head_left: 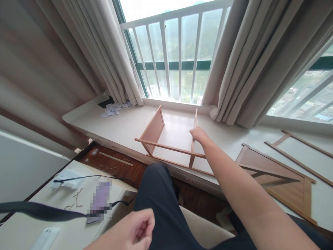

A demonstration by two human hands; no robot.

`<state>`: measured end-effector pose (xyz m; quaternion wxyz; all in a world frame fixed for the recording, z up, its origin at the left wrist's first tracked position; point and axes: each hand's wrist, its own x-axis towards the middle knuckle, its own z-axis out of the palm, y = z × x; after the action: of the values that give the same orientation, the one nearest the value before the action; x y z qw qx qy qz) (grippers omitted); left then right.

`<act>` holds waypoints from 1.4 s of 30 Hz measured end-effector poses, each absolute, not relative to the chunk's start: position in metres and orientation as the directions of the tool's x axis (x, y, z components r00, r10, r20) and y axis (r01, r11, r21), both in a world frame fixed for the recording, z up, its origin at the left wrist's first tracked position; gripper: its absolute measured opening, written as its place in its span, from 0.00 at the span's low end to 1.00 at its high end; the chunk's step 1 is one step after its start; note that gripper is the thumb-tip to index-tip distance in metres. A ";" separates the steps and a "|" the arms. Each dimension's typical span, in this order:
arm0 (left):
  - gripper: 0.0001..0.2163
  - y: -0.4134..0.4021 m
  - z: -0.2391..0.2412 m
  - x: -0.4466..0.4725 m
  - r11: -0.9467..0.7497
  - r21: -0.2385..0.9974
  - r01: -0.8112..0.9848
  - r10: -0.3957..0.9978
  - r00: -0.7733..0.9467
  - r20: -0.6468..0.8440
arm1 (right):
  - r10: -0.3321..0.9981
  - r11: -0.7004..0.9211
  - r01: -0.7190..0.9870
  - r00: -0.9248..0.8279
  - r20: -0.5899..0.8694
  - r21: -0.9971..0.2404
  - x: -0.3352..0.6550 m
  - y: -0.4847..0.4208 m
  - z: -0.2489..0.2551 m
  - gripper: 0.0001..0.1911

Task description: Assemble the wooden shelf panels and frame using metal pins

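A wooden furniture frame (171, 147) lies on the white window ledge, with a solid panel (154, 128) at its left end. My right hand (199, 134) is closed around the crosspiece that runs from front to back near the frame's middle. The frame's right end is hidden behind my right forearm. Low in the view, my left hand (140, 227) is curled up near my left thigh, away from the frame. Its fingers are closed, and whatever may be inside them is hidden.
On the ledge at right lie a wooden panel with slanted bars (278, 170) and a ladder-like wooden frame (299, 152). Paper scraps (114, 109) lie at the ledge's far left. A table (78, 227) at lower left holds small wooden pieces (76, 201) and a black strap (44, 211).
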<state>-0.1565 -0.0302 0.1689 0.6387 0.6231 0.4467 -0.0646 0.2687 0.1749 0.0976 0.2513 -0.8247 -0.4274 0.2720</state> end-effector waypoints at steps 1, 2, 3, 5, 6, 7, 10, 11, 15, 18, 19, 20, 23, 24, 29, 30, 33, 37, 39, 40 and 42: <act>0.09 -0.024 0.177 -0.138 0.229 0.772 0.592 0.490 0.615 -0.617 | 0.841 -0.510 0.566 0.485 -0.239 -0.647 0.268 0.175 0.098 0.20; 0.09 -0.020 0.181 -0.120 0.240 0.818 0.523 0.522 0.641 -0.563 | 0.840 -0.513 0.563 0.485 -0.244 -0.648 0.267 0.175 0.099 0.20; 0.09 -0.015 0.183 -0.104 0.223 0.872 0.435 0.587 0.654 -0.476 | 0.838 -0.516 0.559 0.486 -0.248 -0.649 0.266 0.175 0.100 0.21; 0.09 -0.009 0.181 -0.076 0.156 0.954 0.256 0.717 0.636 -0.287 | 0.835 -0.520 0.552 0.488 -0.253 -0.652 0.265 0.174 0.102 0.21; 0.10 -0.007 0.177 -0.063 0.131 0.977 0.168 0.754 0.623 -0.208 | 0.835 -0.520 0.549 0.487 -0.256 -0.654 0.265 0.174 0.103 0.21; 0.11 -0.005 0.173 -0.052 0.116 0.989 0.095 0.773 0.617 -0.151 | 0.835 -0.521 0.546 0.486 -0.258 -0.656 0.264 0.174 0.104 0.22; 0.12 0.000 0.161 -0.023 0.116 0.993 -0.024 0.781 0.619 -0.077 | 0.835 -0.522 0.540 0.481 -0.267 -0.660 0.264 0.172 0.106 0.22; 0.11 0.002 0.157 -0.014 0.122 0.992 -0.040 0.785 0.616 -0.071 | 0.835 -0.522 0.538 0.480 -0.269 -0.662 0.264 0.172 0.107 0.23; 0.11 0.015 0.135 0.013 0.086 0.992 -0.089 0.841 0.541 -0.025 | 0.838 -0.518 0.534 0.474 -0.271 -0.668 0.264 0.171 0.109 0.23; 0.11 0.027 0.115 0.030 0.030 0.995 -0.092 0.875 0.483 0.018 | 0.837 -0.518 0.528 0.474 -0.272 -0.673 0.264 0.170 0.111 0.23; 0.11 0.032 0.108 0.035 0.022 0.996 -0.088 0.879 0.477 0.023 | 0.837 -0.518 0.525 0.474 -0.273 -0.675 0.264 0.170 0.111 0.23; 0.11 0.036 0.102 0.040 0.014 0.996 -0.086 0.879 0.475 0.028 | 0.836 -0.519 0.522 0.475 -0.274 -0.677 0.265 0.170 0.111 0.23; 0.12 0.047 0.089 0.051 0.005 0.996 -0.085 0.879 0.476 0.036 | 0.836 -0.516 0.516 0.476 -0.272 -0.684 0.265 0.170 0.111 0.23; 0.12 0.050 0.086 0.054 0.002 0.996 -0.087 0.880 0.472 0.039 | 0.836 -0.515 0.514 0.478 -0.270 -0.686 0.266 0.170 0.110 0.23; 0.14 0.060 0.082 0.065 0.006 0.995 -0.101 0.884 0.465 0.042 | 0.827 -0.521 0.501 0.496 -0.264 -0.692 0.265 0.169 0.110 0.25; 0.14 0.062 0.081 0.066 0.011 0.994 -0.104 0.883 0.468 0.039 | 0.827 -0.520 0.500 0.498 -0.261 -0.692 0.264 0.169 0.111 0.25; 0.14 0.064 0.079 0.067 0.017 0.994 -0.105 0.875 0.482 0.036 | 0.829 -0.517 0.503 0.496 -0.259 -0.692 0.263 0.168 0.113 0.25; 0.14 0.069 0.078 0.067 0.036 0.996 -0.087 0.857 0.515 0.014 | 0.833 -0.513 0.505 0.486 -0.263 -0.694 0.262 0.168 0.113 0.25; 0.15 0.072 0.078 0.068 0.052 0.995 -0.090 0.853 0.522 0.002 | 0.838 -0.504 0.503 0.482 -0.256 -0.702 0.263 0.168 0.112 0.24; 0.15 0.073 0.079 0.068 0.059 0.994 -0.092 0.852 0.524 -0.002 | 0.840 -0.499 0.502 0.479 -0.253 -0.706 0.263 0.169 0.112 0.24; 0.15 0.075 0.081 0.069 0.064 0.994 -0.093 0.849 0.528 -0.005 | 0.843 -0.495 0.498 0.474 -0.254 -0.712 0.263 0.169 0.111 0.24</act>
<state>0.0693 0.0747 0.0805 0.6528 0.5813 0.3251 0.3610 0.2629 0.1693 0.1107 0.2852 -0.8099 -0.4138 0.3027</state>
